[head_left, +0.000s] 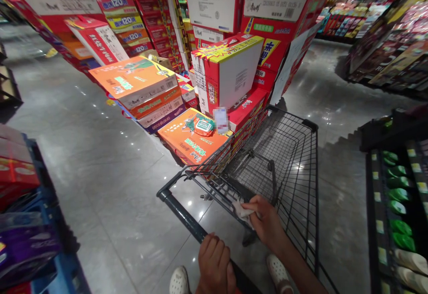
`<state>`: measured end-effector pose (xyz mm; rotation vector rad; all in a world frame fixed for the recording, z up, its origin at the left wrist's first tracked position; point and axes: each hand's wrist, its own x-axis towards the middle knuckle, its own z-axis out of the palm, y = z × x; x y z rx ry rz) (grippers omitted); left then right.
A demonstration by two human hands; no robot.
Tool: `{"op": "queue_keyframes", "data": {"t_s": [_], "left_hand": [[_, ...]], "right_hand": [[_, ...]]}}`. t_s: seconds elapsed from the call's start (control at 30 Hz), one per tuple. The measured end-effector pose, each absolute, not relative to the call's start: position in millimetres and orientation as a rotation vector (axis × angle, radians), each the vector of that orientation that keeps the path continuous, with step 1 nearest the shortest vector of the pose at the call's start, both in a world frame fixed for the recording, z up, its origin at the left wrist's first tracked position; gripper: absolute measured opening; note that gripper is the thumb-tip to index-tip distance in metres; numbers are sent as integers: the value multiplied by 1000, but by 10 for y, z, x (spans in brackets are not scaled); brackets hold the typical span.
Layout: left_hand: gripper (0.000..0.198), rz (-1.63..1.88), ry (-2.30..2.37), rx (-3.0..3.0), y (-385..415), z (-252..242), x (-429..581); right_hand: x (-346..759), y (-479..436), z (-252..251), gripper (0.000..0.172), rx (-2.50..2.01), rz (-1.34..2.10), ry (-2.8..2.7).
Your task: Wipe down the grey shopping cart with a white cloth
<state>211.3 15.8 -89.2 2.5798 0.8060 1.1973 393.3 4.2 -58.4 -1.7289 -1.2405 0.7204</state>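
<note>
Wipe [243,210] pinched in right fingers [252,206] at cart edge [239,188]; left fingers [213,250] wrap handle [183,217]; floor [123,196] spreads left.

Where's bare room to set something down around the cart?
Free: the cart basket, beyond the right hand; floor between blue pallet and cart handle. Crowded: right end of the lower orange box, green pack beside a blurred item.

I can't tell whether the pale wad [243,212] is cloth or paper; my right fingers [253,205] hide part of it. My left fingers [211,246] cover a stretch of the cart handle [186,217], which runs off the bottom edge. Beyond the right fingers, a small card [221,121] is blurred past reading. Far left of both, the edge cuts off a purple pack [28,245].
</note>
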Motion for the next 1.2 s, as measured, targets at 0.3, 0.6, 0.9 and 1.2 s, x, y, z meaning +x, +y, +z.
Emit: {"op": "queue_keyframes", "data": {"t_s": [0.3,0.6,0.9,1.2], "left_hand": [[27,1169,786,2599,176,-886,2104],[15,1111,783,2625,172,-843,2119],[14,1109,785,2614,149,-853,2112],[13,1128,762,2610,166,-851,2108]], "right_hand": [[3878,-313,-513,35,-1856,597,-1483],[4019,-1021,-574,36,-1967,559,-1659],[3936,-678,-387,31,-1879,411,-1472],[3890,-871,-717,23,-1974,323,-1541]]}}
